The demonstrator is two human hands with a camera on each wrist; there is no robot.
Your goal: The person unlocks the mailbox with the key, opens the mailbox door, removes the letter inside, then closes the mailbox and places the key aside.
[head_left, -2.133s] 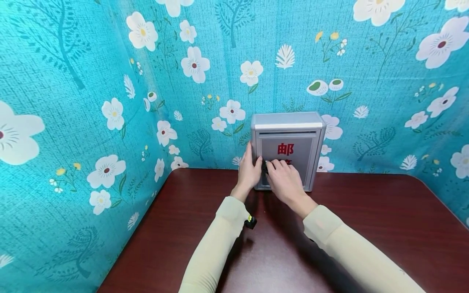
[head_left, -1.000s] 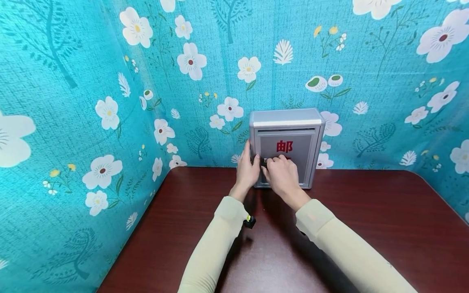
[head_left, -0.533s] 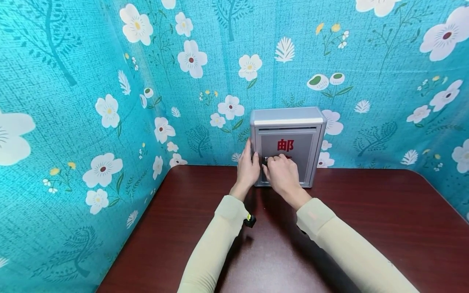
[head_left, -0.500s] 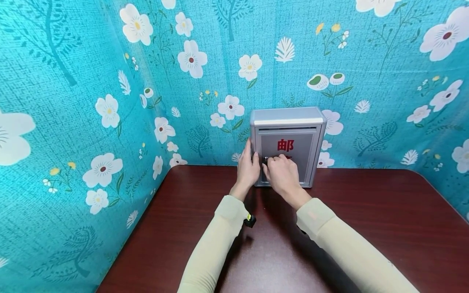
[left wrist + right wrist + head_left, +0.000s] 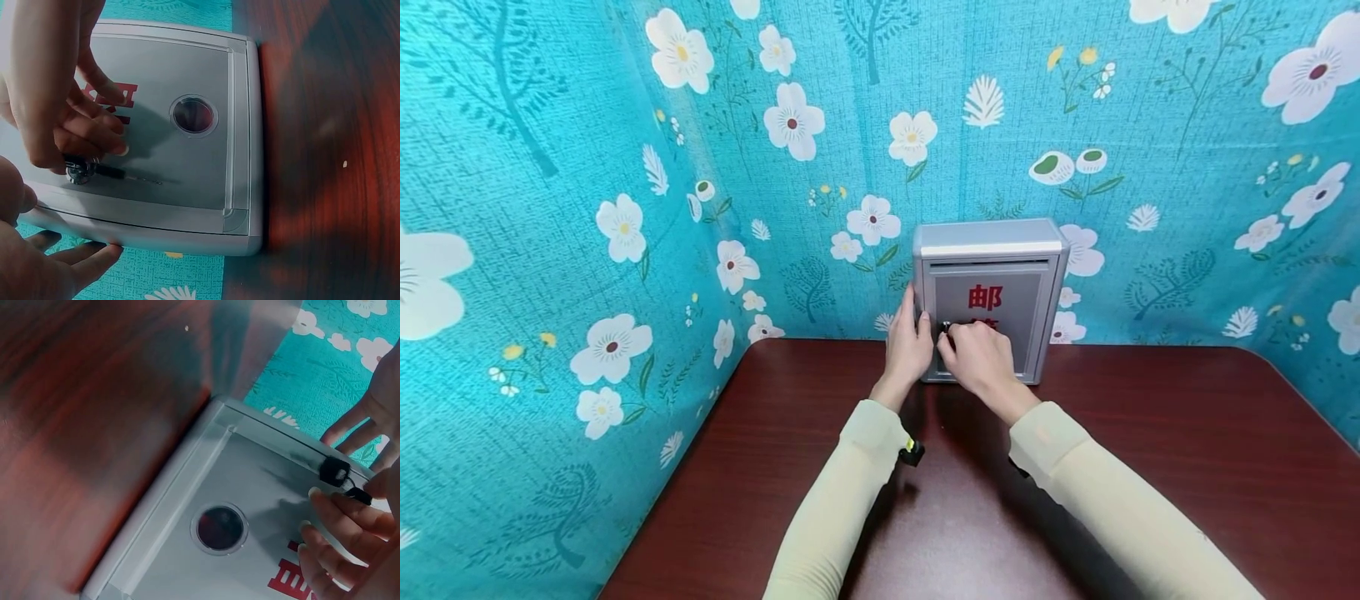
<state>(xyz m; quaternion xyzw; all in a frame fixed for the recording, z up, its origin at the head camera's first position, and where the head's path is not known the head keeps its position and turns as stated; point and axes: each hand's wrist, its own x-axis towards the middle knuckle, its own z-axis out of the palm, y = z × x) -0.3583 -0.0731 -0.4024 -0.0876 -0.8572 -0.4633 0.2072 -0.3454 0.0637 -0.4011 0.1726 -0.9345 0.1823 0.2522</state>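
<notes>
A silver mailbox [image 5: 991, 237] with red characters stands upright against the cloth backdrop. Along its left side lies my left hand [image 5: 907, 350], fingers straight, thumb at the front edge. My right hand [image 5: 977, 354] is at the lock on the left of the door. In the right wrist view, the thumb and index finger of my right hand [image 5: 353, 540] pinch a black-headed key [image 5: 359, 495]; a second black key head [image 5: 334, 470] is linked to it. The left wrist view shows the lock [image 5: 78, 172] under my right fingers and the second key [image 5: 112, 171] dangling. The door is closed.
The dark red table [image 5: 820, 433] extends in front and to both sides. Blue floral cloth [image 5: 850, 100] hangs behind and at the left. A round window [image 5: 194, 115] is in the lower door. A black device sits at my left wrist.
My right hand has turned slightly at the lock, its knuckles now lower, uncovering more of the red lettering. My left hand stays on the mailbox's side. The head view has shifted a little since the earliest frame.
</notes>
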